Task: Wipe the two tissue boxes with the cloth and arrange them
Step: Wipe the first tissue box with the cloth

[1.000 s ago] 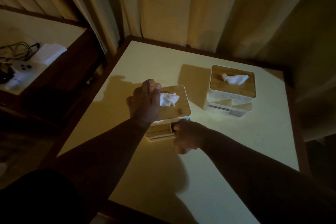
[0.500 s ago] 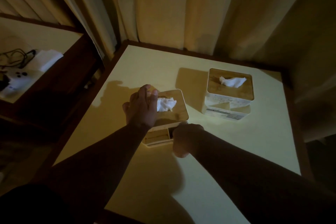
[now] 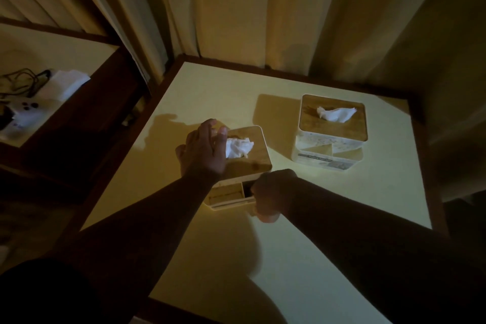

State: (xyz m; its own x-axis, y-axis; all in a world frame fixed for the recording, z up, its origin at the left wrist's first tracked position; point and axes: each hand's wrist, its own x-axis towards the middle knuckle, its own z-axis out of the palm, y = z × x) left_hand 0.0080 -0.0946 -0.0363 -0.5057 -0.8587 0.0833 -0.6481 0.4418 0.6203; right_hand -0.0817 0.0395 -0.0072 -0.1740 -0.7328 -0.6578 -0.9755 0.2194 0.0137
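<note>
the nearer tissue box point(image 3: 243, 163) sits at the middle of the frame on the pale bench point(image 3: 302, 258), its wooden lid up and a white tissue point(image 3: 238, 148) sticking out; the second tissue box point(image 3: 332, 134) stands apart to the upper right, near the curtain. the left hand point(image 3: 202, 151) lies over the near box's left side, fingers curved round its far edge, steadying it. the right hand point(image 3: 271, 194) is curled tight at the box's front right corner, by the open front compartment; the room is too dim to tell whether a cloth is bunched inside that fist. the box looks light and stiff, a thin shell likely to skid under wiping, so i'd brace it by the side walls, not the lid, which may lift off
</note>
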